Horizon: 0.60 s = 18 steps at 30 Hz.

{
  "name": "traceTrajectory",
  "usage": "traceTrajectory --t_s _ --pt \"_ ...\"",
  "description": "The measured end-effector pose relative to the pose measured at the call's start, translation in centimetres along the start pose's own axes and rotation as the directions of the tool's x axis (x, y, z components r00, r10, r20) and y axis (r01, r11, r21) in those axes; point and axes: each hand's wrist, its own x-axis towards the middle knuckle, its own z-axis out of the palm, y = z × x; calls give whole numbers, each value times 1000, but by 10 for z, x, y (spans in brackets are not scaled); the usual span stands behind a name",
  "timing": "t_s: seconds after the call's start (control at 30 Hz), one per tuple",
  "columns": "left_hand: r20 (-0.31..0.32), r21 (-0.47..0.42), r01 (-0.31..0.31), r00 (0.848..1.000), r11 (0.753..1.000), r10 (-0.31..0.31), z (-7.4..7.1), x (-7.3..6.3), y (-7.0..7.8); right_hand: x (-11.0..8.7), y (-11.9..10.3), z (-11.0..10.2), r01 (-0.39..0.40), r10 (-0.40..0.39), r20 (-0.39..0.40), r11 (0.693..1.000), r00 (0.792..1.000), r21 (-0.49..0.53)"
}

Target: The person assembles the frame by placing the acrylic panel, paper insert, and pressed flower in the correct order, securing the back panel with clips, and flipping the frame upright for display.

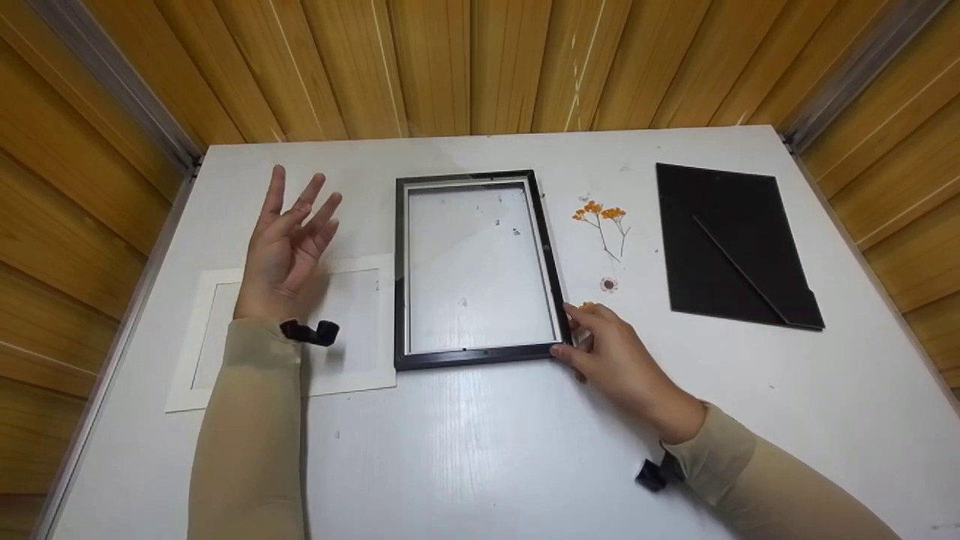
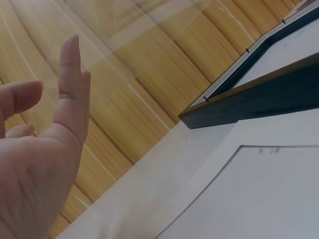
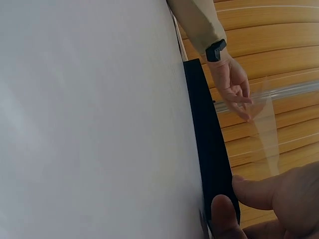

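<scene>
At the left, my left hand (image 1: 289, 247) is raised above a white mat board (image 1: 345, 388), its fingers spread upward. It pinches the edge of a clear sheet (image 3: 269, 134), which is nearly invisible in the head view and shows as a faint pane beyond the fingers in the left wrist view. A black picture frame (image 1: 401, 277) lies on the table between my hands, with small dark bits showing inside it. My right hand (image 1: 619, 360) grips the frame's near right corner between thumb and fingers.
Dried orange flowers (image 1: 600, 214) and a small pink flower (image 1: 609, 284) lie right of the frame. Farther right is a black backing board (image 1: 739, 225) with a thin strut on it. Wooden walls (image 1: 510, 67) border the white table (image 1: 480, 457).
</scene>
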Motion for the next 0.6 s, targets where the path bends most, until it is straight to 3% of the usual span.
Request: traceTrajectory --t_s 0.27,0.6 --pt "7 224 73 997 972 -76 15 4 -22 -1 -1 0 1 -1 2 1000 1000 -19" --pt "58 415 110 987 903 -147 27 3 -45 -1 -2 0 -12 12 16 1000 1000 -11"
